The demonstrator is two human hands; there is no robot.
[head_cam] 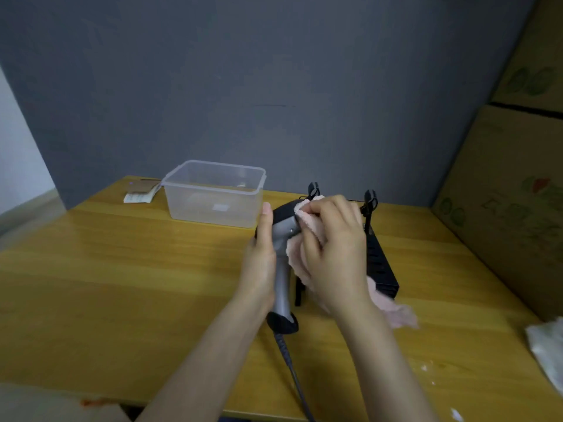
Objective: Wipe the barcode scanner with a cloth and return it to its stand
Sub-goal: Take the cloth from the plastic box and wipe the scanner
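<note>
Yellow wood makes up the table [122, 269], the widest thing here, and every place below is told from the barcode scanner [281, 263] held above its middle. Behind the scanner, beyond the table's far edge, rises a grey wall [243, 71]. To the right of the scanner stand stacked cardboard boxes [518, 178] along the table's right side. Behind and to the left of the scanner sits a clear plastic tub [214, 193], and farther left of that lies a small brown and white paper packet [141, 191].

Just right of the scanner, partly hidden by the right hand, is the black stand [382, 263], with two clip-like posts rising at its far end.

The scanner itself has a grey handle and a black head, tilted with the head pointing away; its grey cable [292, 370] trails from the butt toward the near edge. The left hand [260, 260] is wrapped around the handle, thumb stretched up along the left side of the head. The right hand [335, 254] is curled closed on a pink cloth [294, 257], pressing it against the right side of the scanner's head; a loose end hangs below the wrist. A crumpled white plastic wrapper [547, 348] lies far right of the scanner.
</note>
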